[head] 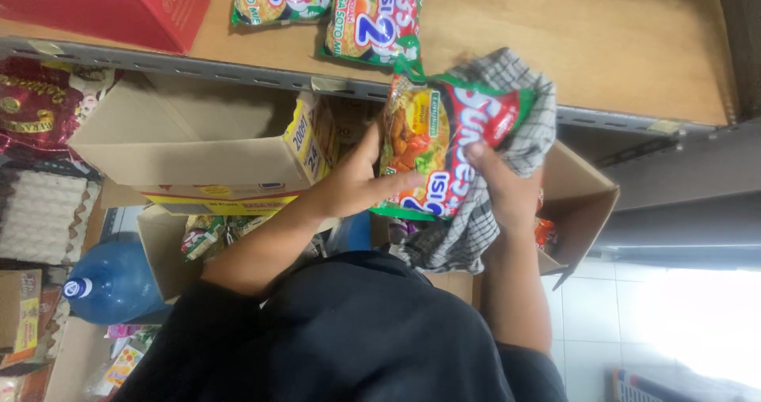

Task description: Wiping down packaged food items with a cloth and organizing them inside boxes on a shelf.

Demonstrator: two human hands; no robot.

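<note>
While the left hand (349, 184) grips the noodle packet (432, 148) above the open box (583, 204), the right hand (507, 184), closed on the checked cloth (515, 124), should wipe with flat, even strokes.

1. Two noodle packets (329, 1) are lying side by side on the wooden shelf (594, 45), near its front edge.
2. A box (119, 1) is sitting on the shelf to the left of them.
3. An open carton (190, 144) is standing below the shelf's edge, at the left.
4. A water jug (111, 283) is lying below that carton, beside an egg tray (43, 216).
5. Another open carton (583, 204) is sitting under the shelf's edge at the right.
6. A noodle pack (432, 148) is being held between both hands, in front of the shelf's edge, with a cloth (515, 132) lying behind it.
</note>
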